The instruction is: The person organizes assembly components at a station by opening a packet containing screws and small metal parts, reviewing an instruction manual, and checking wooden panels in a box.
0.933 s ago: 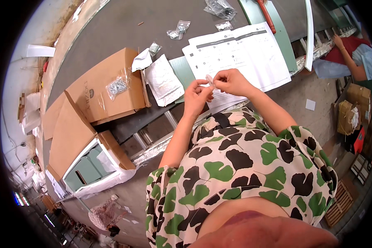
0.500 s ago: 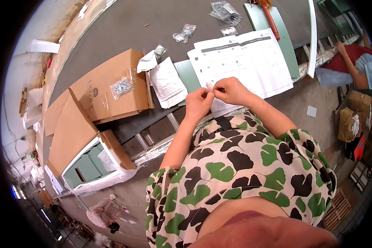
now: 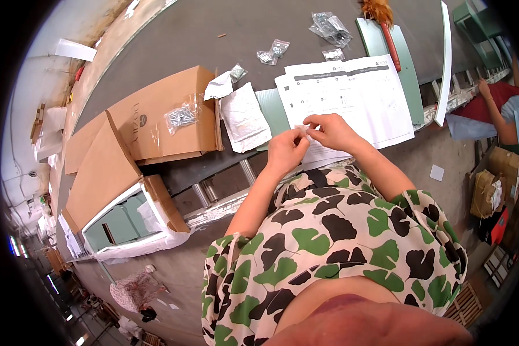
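My left hand [image 3: 286, 152] and my right hand [image 3: 333, 132] meet above the lower edge of printed instruction sheets [image 3: 380, 95]. Both are closed, fingertips pinching one small whitish, partly see-through thing [image 3: 304, 127]; its kind is too small to tell. Beneath the sheets, part of a pale green panel [image 3: 273, 112] shows. Left of it lies a creased white paper [image 3: 245, 118]. A clear bag of screws [image 3: 180, 117] rests on a brown cardboard box [image 3: 173, 147]. Beyond the sheets are small hardware bags [image 3: 274, 52], another little bag [image 3: 333, 55] and a crumpled clear bag [image 3: 330, 29].
A duster with a red handle [image 3: 391, 49] lies on another green panel [image 3: 410, 81]. Farther right is a curved white strip [image 3: 443, 63]. An opened carton [image 3: 170, 202] at left holds green parts [image 3: 124, 219]. One person [image 3: 504, 109] works at right, another [image 3: 132, 291] is lower left.
The whole view has shifted, so the table things appear farther right and a little lower. My hands still pinch the small whitish thing; the right fingers have changed position slightly.
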Demonstrator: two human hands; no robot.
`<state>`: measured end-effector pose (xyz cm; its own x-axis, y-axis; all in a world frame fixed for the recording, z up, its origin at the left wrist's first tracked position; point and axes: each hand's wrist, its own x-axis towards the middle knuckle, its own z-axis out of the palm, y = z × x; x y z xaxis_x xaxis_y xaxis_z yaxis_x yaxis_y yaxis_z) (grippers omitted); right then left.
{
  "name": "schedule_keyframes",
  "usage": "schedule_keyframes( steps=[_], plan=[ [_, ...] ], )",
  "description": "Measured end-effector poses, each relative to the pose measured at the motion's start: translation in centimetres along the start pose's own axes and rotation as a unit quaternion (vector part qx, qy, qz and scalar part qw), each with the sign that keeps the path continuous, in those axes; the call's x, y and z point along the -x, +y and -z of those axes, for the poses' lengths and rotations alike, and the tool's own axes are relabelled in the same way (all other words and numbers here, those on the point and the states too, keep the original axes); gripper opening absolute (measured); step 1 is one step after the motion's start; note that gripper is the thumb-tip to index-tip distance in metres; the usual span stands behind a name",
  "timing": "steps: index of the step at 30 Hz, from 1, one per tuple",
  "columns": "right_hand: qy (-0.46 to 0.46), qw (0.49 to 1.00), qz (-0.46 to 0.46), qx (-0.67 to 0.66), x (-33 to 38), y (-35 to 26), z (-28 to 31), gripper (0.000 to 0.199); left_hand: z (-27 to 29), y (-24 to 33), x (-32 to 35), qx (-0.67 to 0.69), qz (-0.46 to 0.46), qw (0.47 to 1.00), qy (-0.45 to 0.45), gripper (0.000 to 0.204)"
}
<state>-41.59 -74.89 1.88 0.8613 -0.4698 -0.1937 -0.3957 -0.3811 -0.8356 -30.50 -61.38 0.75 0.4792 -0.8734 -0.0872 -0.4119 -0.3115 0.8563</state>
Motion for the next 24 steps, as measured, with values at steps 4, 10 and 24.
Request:
schedule_keyframes(
  steps=[4,10,24],
  plan=[
    [0.037,0.994,0.061,0.082,-0.2,0.8,-0.7,0.017,-0.4,0.6,0.1,-0.012,-0.015,0.999,0.030,0.013],
    [0.067,0.994,0.082,0.036,-1.2,-0.7,-0.1,0.015,0.5,0.6,-0.1,-0.022,-0.121,0.989,0.081,0.070],
    [-0.127,0.970,0.143,0.148,-8.8,-5.1,1.2,0.017,1.0,-4.1,-1.5,0.032,-0.062,0.984,0.164,0.046]
  ],
)
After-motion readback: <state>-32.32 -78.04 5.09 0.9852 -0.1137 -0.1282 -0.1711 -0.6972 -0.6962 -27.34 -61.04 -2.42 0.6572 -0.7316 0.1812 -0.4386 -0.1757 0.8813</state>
